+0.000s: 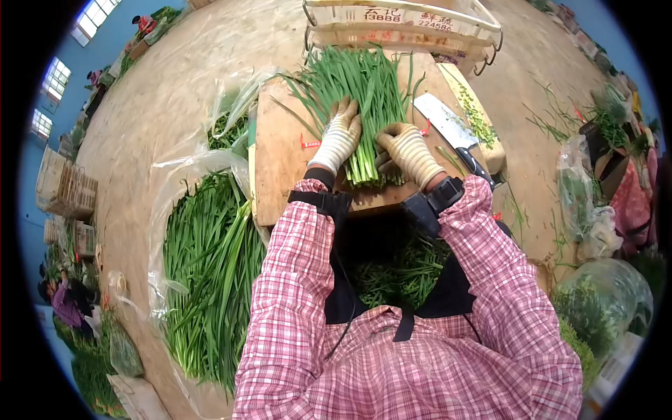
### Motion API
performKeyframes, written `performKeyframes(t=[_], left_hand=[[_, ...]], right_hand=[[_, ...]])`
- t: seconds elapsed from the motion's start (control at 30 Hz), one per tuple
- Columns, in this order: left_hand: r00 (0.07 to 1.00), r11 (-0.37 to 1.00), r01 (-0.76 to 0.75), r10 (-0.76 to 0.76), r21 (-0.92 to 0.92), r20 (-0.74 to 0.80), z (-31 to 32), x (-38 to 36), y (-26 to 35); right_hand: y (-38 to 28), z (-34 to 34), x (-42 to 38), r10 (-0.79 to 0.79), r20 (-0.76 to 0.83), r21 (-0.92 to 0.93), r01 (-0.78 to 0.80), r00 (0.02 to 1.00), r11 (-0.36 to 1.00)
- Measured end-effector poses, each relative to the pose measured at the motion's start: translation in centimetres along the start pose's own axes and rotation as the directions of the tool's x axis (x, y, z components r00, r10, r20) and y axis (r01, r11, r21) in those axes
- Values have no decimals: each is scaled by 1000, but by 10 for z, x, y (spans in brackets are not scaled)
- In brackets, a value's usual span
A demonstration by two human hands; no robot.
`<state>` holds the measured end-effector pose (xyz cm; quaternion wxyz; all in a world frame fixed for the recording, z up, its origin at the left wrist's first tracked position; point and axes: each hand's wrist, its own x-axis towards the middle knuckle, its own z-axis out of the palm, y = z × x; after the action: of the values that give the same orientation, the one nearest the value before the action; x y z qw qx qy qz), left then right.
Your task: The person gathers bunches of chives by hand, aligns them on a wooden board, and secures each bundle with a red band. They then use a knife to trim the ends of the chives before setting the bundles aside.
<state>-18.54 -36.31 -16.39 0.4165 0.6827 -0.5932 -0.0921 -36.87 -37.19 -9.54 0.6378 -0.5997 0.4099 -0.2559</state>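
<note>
the bunch of greens [360, 84] on the wooden board [280, 143] should be light, limp-leaved and easily bruised, so cup its firmer pale stems [365, 164], your left hand [339, 134] lying straight-fingered against it, your right hand [407, 148] curled beside it, though you can't tell whether that one pinches.

The board [280, 154] is matt, worn wood. The knife blade [442, 119] is smooth metal with a shine; its black handle [476, 166] is glossy. Ribbed knit cloth makes the gloves [338, 136]. The leaves [360, 77] have a smooth, faintly waxy surface. Clear, crinkled plastic forms the bag [155, 238]. The crate [402, 35] seems to be hard, scuffed plastic, though its far side is unclear. The shirt [413, 364] is soft, matt cloth.
</note>
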Motion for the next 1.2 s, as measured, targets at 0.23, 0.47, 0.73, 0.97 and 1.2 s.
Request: performKeyframes(t=[0.23, 0.47, 0.73, 0.97, 1.2], left_hand=[[992, 993, -90, 82, -77, -99, 12, 8, -18], [992, 997, -49, 42, -57, -116, 16, 10, -20], [998, 998, 42, -44, 46, 34, -6, 4, 14], [996, 995, 32, -40, 96, 82, -16, -3, 26], [986, 984, 55, -80, 169, 144, -11, -1, 20]], right_hand=[[-10, 0, -3, -3, 0, 58, 3, 1000, 998], [-30, 13, 14, -37, -35, -485, 15, 999, 874], [-19, 12, 13, -13, -102, -349, -24, 995, 937], [17, 14, -38, -406, -194, -20, 410, 893, 912], [5, -28, -102, -316, 595, -261, 550, 739, 793]])
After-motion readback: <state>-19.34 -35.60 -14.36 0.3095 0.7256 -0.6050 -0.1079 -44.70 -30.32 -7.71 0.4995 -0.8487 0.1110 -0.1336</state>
